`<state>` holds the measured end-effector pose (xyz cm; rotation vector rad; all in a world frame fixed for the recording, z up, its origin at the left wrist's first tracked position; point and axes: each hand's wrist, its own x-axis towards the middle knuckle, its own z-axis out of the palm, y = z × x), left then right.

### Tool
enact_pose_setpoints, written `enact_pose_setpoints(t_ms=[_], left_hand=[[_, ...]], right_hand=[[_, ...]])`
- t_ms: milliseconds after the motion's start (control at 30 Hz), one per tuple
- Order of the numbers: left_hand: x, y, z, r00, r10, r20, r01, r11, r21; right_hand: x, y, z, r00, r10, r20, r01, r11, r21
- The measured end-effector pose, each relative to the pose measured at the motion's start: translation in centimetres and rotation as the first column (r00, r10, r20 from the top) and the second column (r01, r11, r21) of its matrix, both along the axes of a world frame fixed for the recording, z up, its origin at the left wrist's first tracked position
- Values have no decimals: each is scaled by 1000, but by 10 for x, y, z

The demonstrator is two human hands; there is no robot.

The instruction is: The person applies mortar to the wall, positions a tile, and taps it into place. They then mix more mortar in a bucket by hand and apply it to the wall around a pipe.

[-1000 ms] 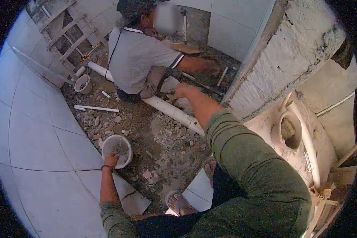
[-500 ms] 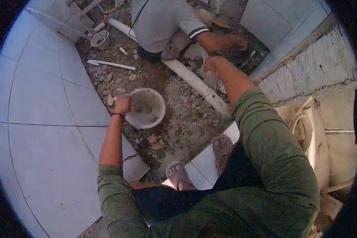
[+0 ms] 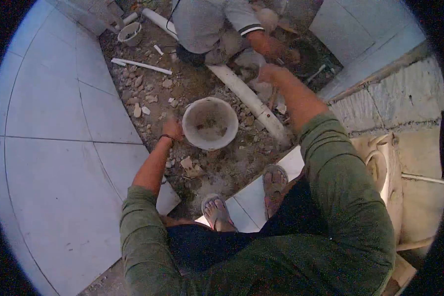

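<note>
My left hand [image 3: 173,130] is closed at the left rim of a round whitish bucket [image 3: 186,129], which has grey residue inside. The bucket stands upright over the rubble in front of my feet. Further out, my right hand [image 3: 272,75] is curled, with its fingers mostly turned away from view. A pale greyish thing [image 3: 250,60] lies against its far side, too blurred to name. Close beyond that are the hand and forearm [image 3: 269,45] of another person, who crouches in a grey shirt.
A white pipe [image 3: 241,92] runs diagonally across the broken ground. A thin white pipe [image 3: 143,66] and a small bucket [image 3: 129,34] lie to the far left. Large pale tiles [image 3: 49,187] cover the left side; a rough ledge [image 3: 394,98] borders the right.
My left hand and the bucket have moved right, and the bucket looks larger. My right hand has shifted slightly up and right. The other person's arm has moved a little.
</note>
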<state>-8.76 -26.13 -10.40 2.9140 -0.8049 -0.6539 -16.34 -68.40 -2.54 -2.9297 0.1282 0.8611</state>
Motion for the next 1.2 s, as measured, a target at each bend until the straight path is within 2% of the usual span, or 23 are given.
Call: enact_pose_setpoints(t_ms=[33, 133, 200, 233, 267, 367, 433, 467, 567, 633, 700, 767, 833, 900, 967, 1033, 1167, 1200], left_hand=[[2, 3, 8, 997, -61, -36, 64, 995, 75], [8, 17, -1, 996, 30, -85, -26, 999, 48], [2, 20, -6, 1000, -4, -14, 6, 986, 168], [-3, 19, -7, 999, -26, 19, 21, 973, 228], [-9, 17, -3, 1000, -14, 14, 11, 979, 205], [-27, 2, 34, 1000, 4, 15, -6, 989, 145], [-36, -8, 54, 999, 7, 33, -10, 994, 109], [-37, -8, 53, 999, 8, 35, -12, 995, 103], [-31, -9, 46, 999, 41, 9, -41, 994, 96], [-23, -11, 40, 994, 94, -48, -89, 991, 101], [-5, -8, 10, 992, 79, -98, -71, 994, 83], [-2, -3, -4, 988, 76, -131, -67, 995, 75], [-2, -7, 0, 986, 87, -140, -77, 994, 79], [4, 3, -34, 990, 73, -123, -66, 996, 57], [12, 8, -49, 988, 53, -148, -48, 998, 41], [14, 7, -35, 975, 24, -222, -17, 999, 34], [9, -1, -15, 964, 78, -253, -85, 996, -18], [10, 0, -17, 964, 92, -248, -101, 995, -25]], right_hand=[[-3, 5, 12, 1000, -20, 14, 20, 1000, -7], [-12, 21, 42, 999, -49, 5, 49, 998, -42], [-8, 17, 31, 999, -34, 41, 36, 997, -64], [0, 3, 3, 996, -14, 87, 20, 997, -69], [5, -6, -14, 991, 5, 133, 5, 997, -74], [8, -10, -17, 995, 2, 101, 5, 997, -76], [4, -3, 0, 993, -114, -5, 114, 993, 1], [2, 5, 11, 984, -165, -62, 167, 985, 35], [-3, 48, 27, 992, -97, -75, 99, 995, 28], [9, 97, -12, 953, 261, -156, -266, 964, -10], [16, 142, -83, 778, 579, -244, -600, 800, -13], [9, 166, -166, 725, 688, -40, -677, 722, 142], [-3, 186, -166, 926, 370, 74, -368, 843, 393], [-6, 205, -161, 957, 274, 90, -288, 894, 343], [-3, 219, -165, 888, 459, 37, -458, 889, -22], [-1, 215, -155, 853, 520, 47, -519, 854, -33], [3, 217, -157, 789, 615, -5, -613, 786, -77], [4, 216, -166, 797, 603, 32, -599, 797, -84]])
